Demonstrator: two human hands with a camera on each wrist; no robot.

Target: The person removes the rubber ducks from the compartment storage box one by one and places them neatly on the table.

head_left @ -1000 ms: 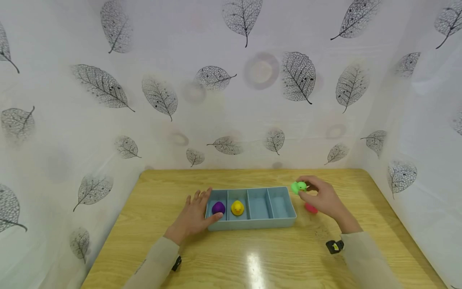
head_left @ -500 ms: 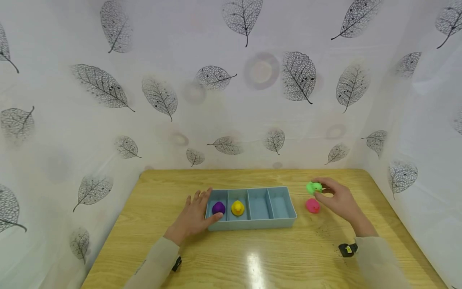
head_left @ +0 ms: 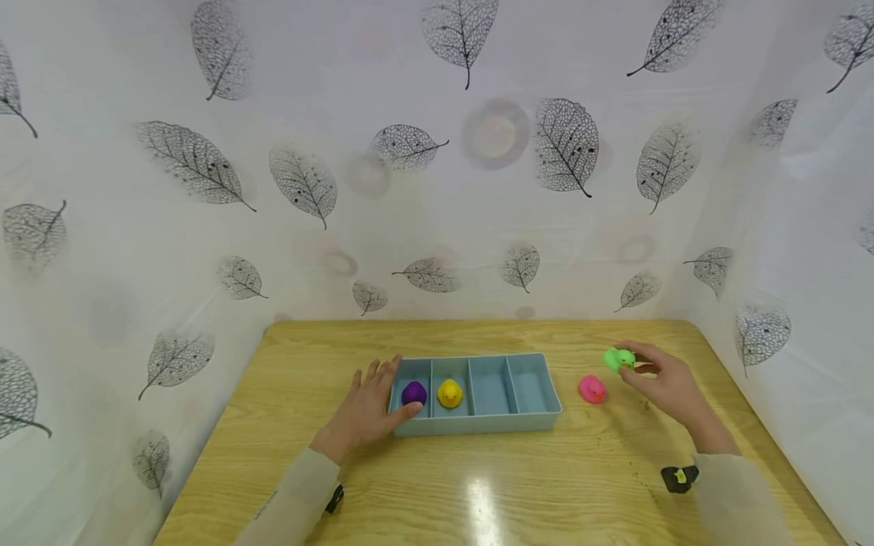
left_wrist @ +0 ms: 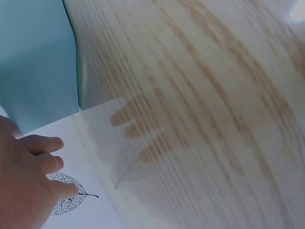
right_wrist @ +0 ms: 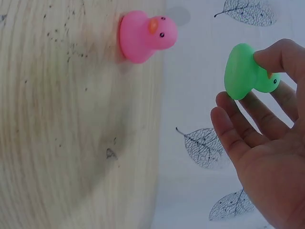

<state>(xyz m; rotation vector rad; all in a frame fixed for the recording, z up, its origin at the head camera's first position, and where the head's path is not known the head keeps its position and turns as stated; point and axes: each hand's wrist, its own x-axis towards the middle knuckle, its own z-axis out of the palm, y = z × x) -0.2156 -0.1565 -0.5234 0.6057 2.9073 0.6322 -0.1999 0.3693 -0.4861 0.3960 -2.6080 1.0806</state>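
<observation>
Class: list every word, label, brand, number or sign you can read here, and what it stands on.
No readable text.
Left sleeve: small dark mark, too small to tell whether it is lettering.
Black device by right sleeve: yellow patch, too small to read.
Tray, green duck, pink duck: no lettering visible.

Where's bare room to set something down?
Table between the sleeves, in front of the tray; also the tray's two rightmost compartments. Crowded: its left end (left hand, purple toy) and beyond its right end (pink duck, right hand pinching green duck).
</observation>
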